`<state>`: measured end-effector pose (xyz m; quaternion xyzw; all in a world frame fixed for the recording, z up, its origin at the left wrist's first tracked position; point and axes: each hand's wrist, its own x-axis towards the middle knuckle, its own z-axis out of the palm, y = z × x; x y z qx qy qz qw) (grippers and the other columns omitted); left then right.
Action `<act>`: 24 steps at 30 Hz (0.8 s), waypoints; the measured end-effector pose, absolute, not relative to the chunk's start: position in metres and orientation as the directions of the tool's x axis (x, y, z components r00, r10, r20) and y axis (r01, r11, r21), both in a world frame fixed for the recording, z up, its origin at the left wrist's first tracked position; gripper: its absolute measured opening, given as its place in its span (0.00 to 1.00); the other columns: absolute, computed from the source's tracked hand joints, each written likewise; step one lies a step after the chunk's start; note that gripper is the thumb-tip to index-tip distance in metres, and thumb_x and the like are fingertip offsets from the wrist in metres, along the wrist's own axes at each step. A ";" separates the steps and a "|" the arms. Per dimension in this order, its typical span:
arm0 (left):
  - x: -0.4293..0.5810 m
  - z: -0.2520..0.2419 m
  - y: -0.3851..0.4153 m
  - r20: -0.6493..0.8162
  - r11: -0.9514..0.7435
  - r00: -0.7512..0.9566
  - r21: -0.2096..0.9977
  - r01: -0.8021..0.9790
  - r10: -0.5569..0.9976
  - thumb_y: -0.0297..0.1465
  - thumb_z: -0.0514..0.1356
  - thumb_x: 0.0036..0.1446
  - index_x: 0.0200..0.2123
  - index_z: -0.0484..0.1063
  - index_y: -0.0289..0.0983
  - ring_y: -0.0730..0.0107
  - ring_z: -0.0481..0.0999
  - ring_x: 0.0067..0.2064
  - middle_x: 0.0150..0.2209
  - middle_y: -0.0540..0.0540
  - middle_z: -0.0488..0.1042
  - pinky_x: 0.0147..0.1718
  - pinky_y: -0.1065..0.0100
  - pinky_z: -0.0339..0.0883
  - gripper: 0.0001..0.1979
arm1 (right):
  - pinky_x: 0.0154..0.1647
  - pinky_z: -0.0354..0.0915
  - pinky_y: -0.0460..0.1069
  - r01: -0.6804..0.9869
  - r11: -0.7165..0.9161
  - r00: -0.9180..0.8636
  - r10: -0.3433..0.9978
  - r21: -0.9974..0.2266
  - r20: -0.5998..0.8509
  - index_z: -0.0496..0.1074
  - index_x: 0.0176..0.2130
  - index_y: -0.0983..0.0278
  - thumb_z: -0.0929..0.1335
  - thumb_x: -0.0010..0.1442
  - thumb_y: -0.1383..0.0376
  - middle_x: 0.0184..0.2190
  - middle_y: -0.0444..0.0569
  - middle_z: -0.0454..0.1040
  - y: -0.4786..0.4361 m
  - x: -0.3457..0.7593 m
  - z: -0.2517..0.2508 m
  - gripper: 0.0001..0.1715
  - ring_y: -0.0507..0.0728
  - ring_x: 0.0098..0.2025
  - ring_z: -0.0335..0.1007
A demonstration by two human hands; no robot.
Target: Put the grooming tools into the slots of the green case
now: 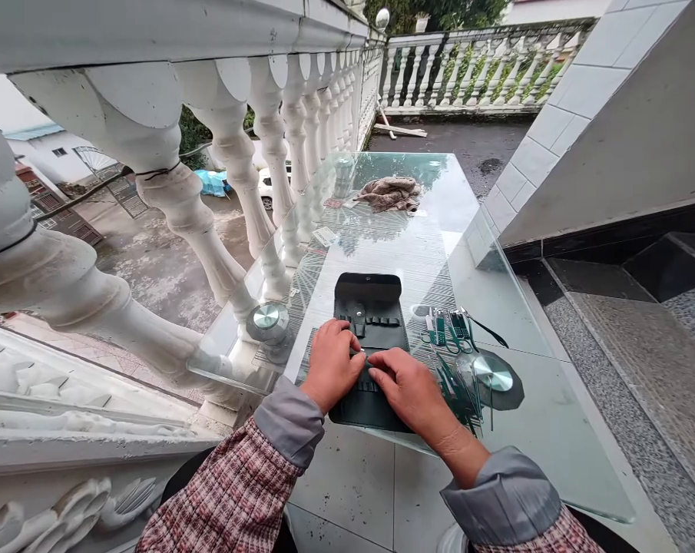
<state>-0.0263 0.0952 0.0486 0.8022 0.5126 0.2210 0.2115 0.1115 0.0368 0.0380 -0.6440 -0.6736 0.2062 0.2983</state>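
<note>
- Black case (370, 296) lies open and flat on the glass worktop (393, 223), at the near edge, with rows of elastic loops visible inside
- Left hand (331, 365) rests on the case's left half, fingers curled, tips pinched on a thin tool (362, 354), silvery and only partly visible
- Right hand (408, 392) rests on the case's lower right, fingers bent, tips meeting the same tool; cannot tell if it pinches or merely presses
- The thin tool sits over the middle of the case, between the two hands, close to a loop row
- Green tools (451, 330) lie loose just right of the case; a round metal disc (493, 374) is beyond them
- Crumpled cloth (390, 192) is well beyond the case, at the far end
- Judgement: the step in hand looks like fine work at a loop with one slim piece
- Judgement: a further move here calls for steady fingertip alignment with the loop, while the case stays flat
</note>
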 end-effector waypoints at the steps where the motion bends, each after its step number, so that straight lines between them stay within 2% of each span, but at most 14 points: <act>1: -0.026 0.049 0.096 0.136 -0.376 0.370 0.578 0.724 0.919 0.25 0.62 0.49 0.27 0.70 0.37 0.60 0.63 0.55 0.49 0.43 0.68 0.54 0.58 0.57 0.03 | 0.37 0.61 0.50 0.755 0.079 0.007 0.992 -0.651 0.128 0.73 0.35 0.61 0.62 0.56 0.66 0.33 0.47 0.73 0.037 0.111 0.038 0.10 0.55 0.36 0.68; 9: -0.025 0.049 0.103 0.124 -0.320 0.324 0.671 0.669 0.938 0.23 0.62 0.47 0.24 0.70 0.37 0.61 0.65 0.54 0.45 0.44 0.70 0.54 0.59 0.57 0.05 | 0.32 0.59 0.47 0.828 0.100 -0.055 0.994 -0.551 0.098 0.73 0.32 0.60 0.63 0.58 0.66 0.30 0.46 0.72 0.035 0.107 0.041 0.10 0.54 0.33 0.68; 13: -0.024 0.051 0.105 0.117 -0.276 0.281 0.719 0.638 0.953 0.22 0.61 0.47 0.24 0.70 0.36 0.61 0.65 0.54 0.46 0.43 0.70 0.54 0.59 0.56 0.05 | 0.30 0.59 0.47 0.877 0.145 -0.109 0.988 -0.457 0.105 0.73 0.35 0.60 0.62 0.59 0.67 0.31 0.47 0.71 0.032 0.105 0.042 0.10 0.54 0.33 0.69; 16: -0.025 0.052 0.108 0.106 -0.238 0.245 0.758 0.607 0.964 0.22 0.61 0.47 0.23 0.70 0.36 0.60 0.66 0.53 0.46 0.43 0.70 0.54 0.58 0.57 0.05 | 0.30 0.59 0.47 0.885 0.163 -0.142 0.987 -0.436 0.081 0.73 0.35 0.61 0.62 0.60 0.67 0.32 0.47 0.71 0.031 0.105 0.043 0.10 0.54 0.33 0.69; 18: -0.027 0.052 0.111 0.103 -0.213 0.217 0.788 0.578 0.971 0.23 0.61 0.47 0.24 0.69 0.36 0.61 0.67 0.52 0.45 0.44 0.71 0.53 0.58 0.58 0.04 | 0.31 0.59 0.47 0.866 0.179 -0.168 0.984 -0.467 0.066 0.73 0.34 0.61 0.62 0.59 0.67 0.32 0.46 0.71 0.030 0.107 0.043 0.10 0.54 0.33 0.69; 21: -0.031 0.057 0.114 0.111 -0.185 0.171 0.835 0.518 0.979 0.25 0.59 0.50 0.25 0.69 0.36 0.63 0.69 0.50 0.46 0.45 0.71 0.52 0.59 0.59 0.03 | 0.35 0.61 0.48 0.788 0.188 -0.177 0.981 -0.587 0.077 0.72 0.32 0.61 0.63 0.58 0.67 0.31 0.45 0.72 0.029 0.110 0.042 0.08 0.54 0.35 0.68; 24: -0.033 0.067 0.110 0.127 -0.192 0.169 0.871 0.452 0.977 0.26 0.58 0.52 0.26 0.68 0.37 0.65 0.70 0.51 0.48 0.46 0.71 0.53 0.61 0.60 0.03 | 0.36 0.62 0.49 0.642 0.111 -0.047 0.993 -0.759 0.106 0.71 0.37 0.61 0.64 0.57 0.64 0.32 0.46 0.73 0.030 0.110 0.042 0.07 0.53 0.33 0.68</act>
